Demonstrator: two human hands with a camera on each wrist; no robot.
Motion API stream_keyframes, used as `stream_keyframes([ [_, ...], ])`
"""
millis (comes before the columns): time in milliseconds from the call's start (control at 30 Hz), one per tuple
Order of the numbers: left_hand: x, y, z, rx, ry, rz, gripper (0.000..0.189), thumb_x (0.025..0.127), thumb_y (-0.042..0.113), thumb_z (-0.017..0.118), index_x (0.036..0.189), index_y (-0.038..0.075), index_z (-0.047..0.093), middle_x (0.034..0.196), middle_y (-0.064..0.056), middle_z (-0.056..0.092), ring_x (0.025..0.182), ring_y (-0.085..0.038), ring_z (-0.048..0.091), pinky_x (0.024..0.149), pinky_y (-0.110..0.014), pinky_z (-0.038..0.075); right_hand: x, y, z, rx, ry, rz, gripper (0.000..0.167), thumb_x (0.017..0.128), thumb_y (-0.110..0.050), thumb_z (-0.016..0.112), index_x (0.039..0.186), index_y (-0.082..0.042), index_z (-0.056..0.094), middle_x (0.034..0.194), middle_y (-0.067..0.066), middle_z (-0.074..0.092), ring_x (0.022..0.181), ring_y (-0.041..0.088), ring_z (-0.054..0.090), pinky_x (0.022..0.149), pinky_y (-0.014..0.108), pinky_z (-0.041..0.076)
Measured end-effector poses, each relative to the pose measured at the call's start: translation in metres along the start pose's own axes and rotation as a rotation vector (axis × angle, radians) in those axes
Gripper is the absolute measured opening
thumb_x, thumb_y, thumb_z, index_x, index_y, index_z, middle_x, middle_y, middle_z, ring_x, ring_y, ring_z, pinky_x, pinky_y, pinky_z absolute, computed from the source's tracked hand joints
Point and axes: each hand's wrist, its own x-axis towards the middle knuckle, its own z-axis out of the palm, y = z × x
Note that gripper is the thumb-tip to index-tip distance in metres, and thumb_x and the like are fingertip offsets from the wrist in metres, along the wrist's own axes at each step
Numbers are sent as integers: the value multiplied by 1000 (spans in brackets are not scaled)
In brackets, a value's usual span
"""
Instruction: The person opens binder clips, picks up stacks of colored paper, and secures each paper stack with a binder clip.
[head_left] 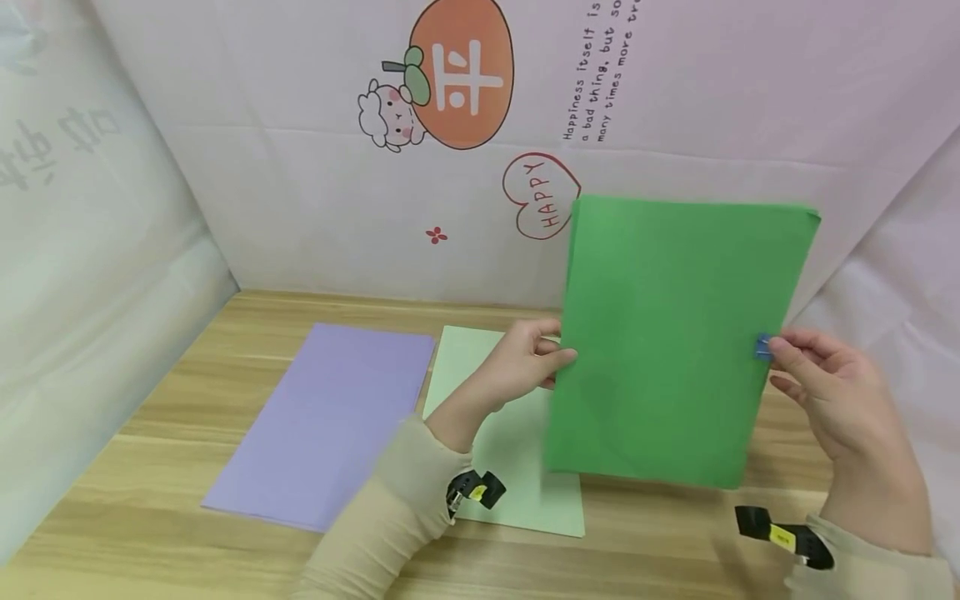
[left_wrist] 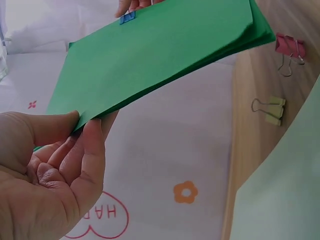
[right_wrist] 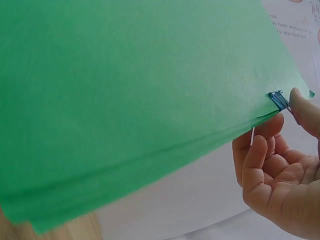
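Observation:
A stack of green paper (head_left: 675,333) is held up, tilted, above the table. My left hand (head_left: 525,358) pinches its left edge between thumb and fingers, seen close in the left wrist view. On the opposite edge sits a blue binder clip (right_wrist: 279,100), its jaws over the sheets. The thumb of my right hand (head_left: 840,383) lies at one wire handle of the clip, with curled fingers behind the other handle. Along the lower side in the right wrist view, the sheet edges are slightly out of line.
Purple paper (head_left: 330,417) lies flat on the wooden table (head_left: 150,467) at the left. Light green paper (head_left: 517,492) lies beside it, partly behind the raised stack. A pink binder clip (left_wrist: 290,46) and a yellow-green binder clip (left_wrist: 275,110) rest on the wood. A printed cloth (head_left: 300,167) hangs behind.

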Motion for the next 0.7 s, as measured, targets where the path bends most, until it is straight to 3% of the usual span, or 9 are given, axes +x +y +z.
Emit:
stream_keyframes([
  [200, 11, -10, 14, -13, 29, -35, 27, 97, 4, 62, 81, 8, 40, 59, 4, 27, 59, -10, 44, 60, -24, 56, 0, 0, -9, 27, 76, 63, 21, 98, 2, 55, 96, -9, 72, 89, -3, 74, 80, 6, 69, 70, 17, 53],
  [233, 14, -11, 17, -15, 31, -31, 34, 97, 4, 62, 78, 9, 34, 59, 3, 23, 58, -10, 41, 59, -24, 56, 1, 0, -10, 36, 89, 76, 20, 98, 2, 55, 96, -9, 72, 89, -3, 74, 80, 6, 68, 70, 17, 53],
  [433, 24, -18, 31, -9, 38, -26, 38, 97, 3, 61, 75, 12, 32, 59, 5, 22, 54, -9, 32, 60, -32, 56, 3, 2, -16, 79, 160, 104, 17, 96, 1, 60, 93, -8, 74, 87, -1, 71, 77, 7, 65, 68, 16, 53],
  [700, 34, -20, 49, -66, 5, -69, 36, 99, 1, 57, 75, 13, 32, 56, 4, 25, 52, -10, 40, 53, -19, 50, 4, 1, -28, 103, 283, 84, 23, 94, 3, 61, 84, -9, 77, 79, -2, 70, 67, 7, 62, 61, 14, 52],
])
